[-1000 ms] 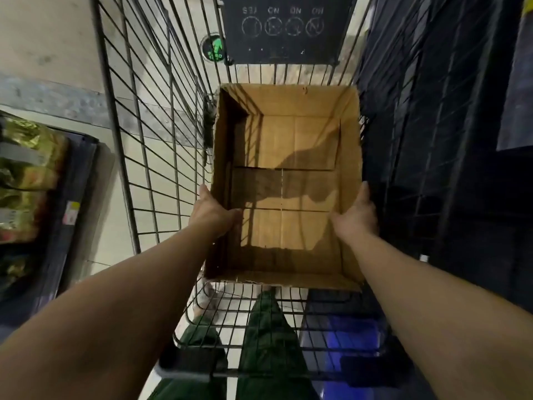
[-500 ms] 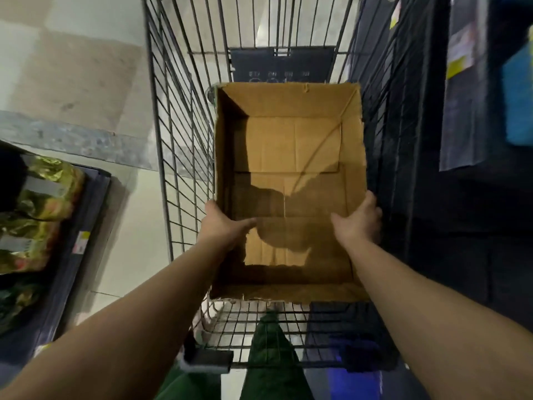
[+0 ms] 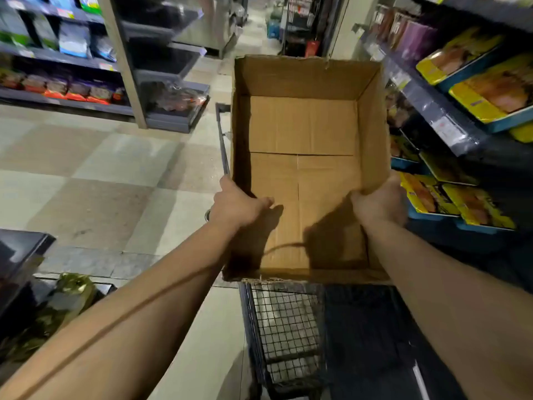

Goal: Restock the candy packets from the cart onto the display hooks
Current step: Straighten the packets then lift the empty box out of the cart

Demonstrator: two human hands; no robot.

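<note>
An open brown cardboard box [image 3: 300,131] with nothing inside it is held up above the wire cart [image 3: 285,327]. My left hand [image 3: 236,204] grips the box's left wall, thumb inside. My right hand [image 3: 377,202] grips the right wall in the same way. The cart's black mesh basket shows below the box's near edge. No candy packets are visible in the box or the cart.
Shelves on the right carry yellow-and-blue packaged trays [image 3: 490,93] close to the box. More stocked shelves [image 3: 66,82] and a pillar [image 3: 124,62] stand at the far left. Green-gold packets [image 3: 66,295] lie at the lower left. A tiled aisle floor [image 3: 115,174] runs ahead.
The box has come up out of the cart basket with both hands on its walls. The view has tilted up from the cart to the aisle and shelves.
</note>
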